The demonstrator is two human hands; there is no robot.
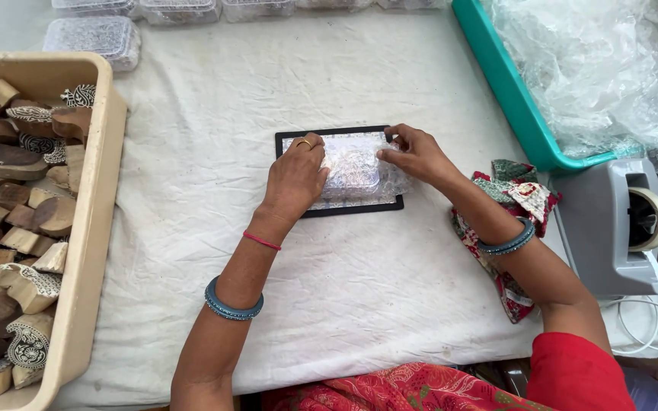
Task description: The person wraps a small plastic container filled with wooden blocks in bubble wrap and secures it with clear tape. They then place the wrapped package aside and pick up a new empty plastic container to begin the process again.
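Two hands work one small bundle. Left of it, a beige tub holds carved wooden blocks. The left hand presses flat on the bubble-wrapped block, which sits on a black tray mid-surface; the right hand pinches the wrap's edge. The bundle looks light but solid inside, its film slippery, best gripped by the sides.

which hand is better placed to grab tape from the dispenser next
Probably the right hand. It pinches the bubble wrap at the right edge of the wrapped bundle, on the same side as the grey tape dispenser. The left hand lies flat on the bundle, pressing it down on the black tray.
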